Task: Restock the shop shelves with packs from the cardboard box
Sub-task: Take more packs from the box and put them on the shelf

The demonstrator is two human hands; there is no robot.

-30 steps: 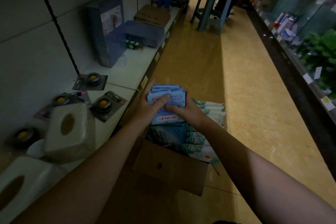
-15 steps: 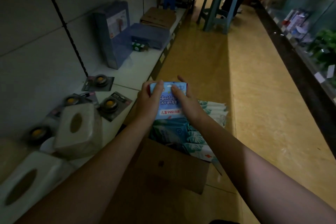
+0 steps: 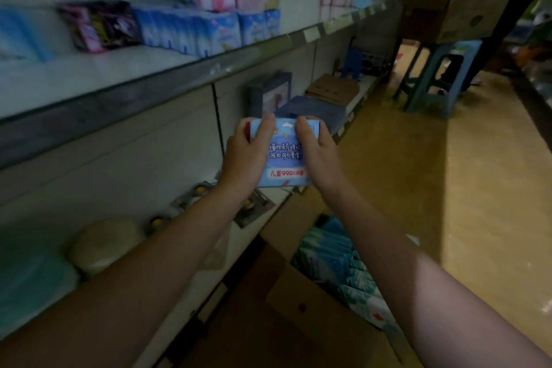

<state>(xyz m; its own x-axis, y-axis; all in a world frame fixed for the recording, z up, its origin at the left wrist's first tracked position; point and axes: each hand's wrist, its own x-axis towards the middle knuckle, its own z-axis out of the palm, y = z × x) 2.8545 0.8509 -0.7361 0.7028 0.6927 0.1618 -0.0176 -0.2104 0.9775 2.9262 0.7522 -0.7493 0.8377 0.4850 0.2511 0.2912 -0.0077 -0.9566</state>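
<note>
Two grips: left hand [image 3: 247, 160], right hand [image 3: 318, 157] hold blue pack [image 3: 284, 155] between; fingers [image 3: 266, 128] curled round its edges.

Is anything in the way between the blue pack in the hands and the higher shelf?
Nothing visible. The left hand and right hand hold the blue pack in open air, lower than the upper shelf. That shelf shows bare white space in front of its shelved packs; only its grey front edge must be cleared.

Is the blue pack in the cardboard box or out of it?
Out. The left hand and right hand grip the blue pack in the air, apart from the cardboard box.
</note>
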